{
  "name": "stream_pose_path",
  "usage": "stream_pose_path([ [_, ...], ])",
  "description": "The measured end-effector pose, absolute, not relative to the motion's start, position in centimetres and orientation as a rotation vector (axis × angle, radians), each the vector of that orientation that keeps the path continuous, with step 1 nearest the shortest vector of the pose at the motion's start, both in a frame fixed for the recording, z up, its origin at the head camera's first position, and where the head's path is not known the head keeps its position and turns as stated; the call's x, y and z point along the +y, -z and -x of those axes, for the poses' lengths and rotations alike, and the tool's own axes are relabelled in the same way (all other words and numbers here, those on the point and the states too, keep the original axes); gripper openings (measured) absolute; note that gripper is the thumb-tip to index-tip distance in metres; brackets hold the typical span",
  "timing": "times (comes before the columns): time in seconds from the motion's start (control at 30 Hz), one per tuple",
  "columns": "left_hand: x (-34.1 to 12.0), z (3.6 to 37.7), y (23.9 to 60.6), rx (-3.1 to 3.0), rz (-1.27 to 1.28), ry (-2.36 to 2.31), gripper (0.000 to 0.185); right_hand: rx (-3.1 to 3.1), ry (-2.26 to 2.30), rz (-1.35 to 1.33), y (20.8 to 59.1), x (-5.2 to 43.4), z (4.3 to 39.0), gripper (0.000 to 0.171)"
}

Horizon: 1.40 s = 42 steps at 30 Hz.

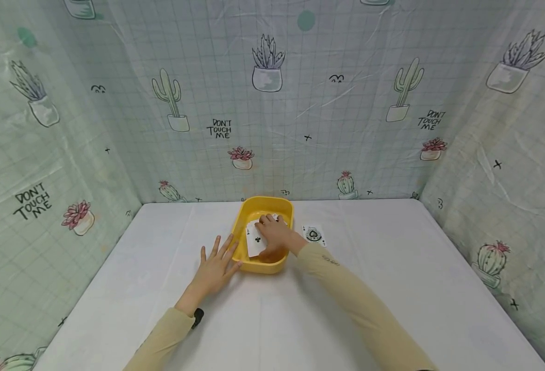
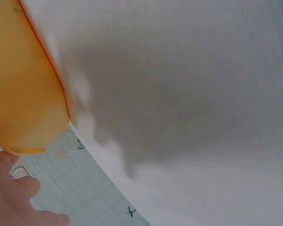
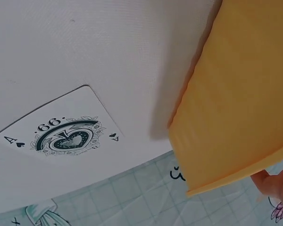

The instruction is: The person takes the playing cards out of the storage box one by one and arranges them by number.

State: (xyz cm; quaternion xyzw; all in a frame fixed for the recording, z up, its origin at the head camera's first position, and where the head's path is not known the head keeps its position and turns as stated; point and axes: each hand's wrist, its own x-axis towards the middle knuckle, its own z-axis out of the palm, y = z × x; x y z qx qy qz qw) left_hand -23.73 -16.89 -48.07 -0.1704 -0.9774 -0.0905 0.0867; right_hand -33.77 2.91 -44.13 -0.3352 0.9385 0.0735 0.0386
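The left hand [image 1: 215, 269] lies flat on the white cloth-covered table [image 1: 393, 288], fingers straight and spread, its fingertips just beside the near left wall of the shallow yellow plastic tray [image 1: 249, 211] that sits close to the table's far edge. The right hand [image 1: 274, 234] reaches over the tray's near right rim with fingers bent down onto the white playing cards [image 1: 254, 241] inside, though whether it pinches them cannot be told. An ace-of-spades card [image 1: 314, 234] lies face up just right of the tray.
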Motion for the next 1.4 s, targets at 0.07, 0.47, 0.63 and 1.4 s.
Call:
stream_pose_path([
  [0.07,-16.9,23.7,48.0,-2.912,0.511,0.274,0.060,2.881,-0.196,1.037,43.8,3.1,33.6,0.092],
  [0.47,-16.8,23.5,47.7,-2.923,0.500,0.278,0.060,2.918,-0.134,1.053,42.1,4.7,33.1,0.090],
  [0.63,-16.8,23.5,47.7,-2.925,0.500,0.277,0.060,2.935,-0.082,1.063,41.1,5.6,32.9,0.089],
  [1.4,-16.8,23.5,47.9,-2.923,0.490,0.287,0.060,3.047,0.041,0.988,39.8,10.0,31.5,0.088],
])
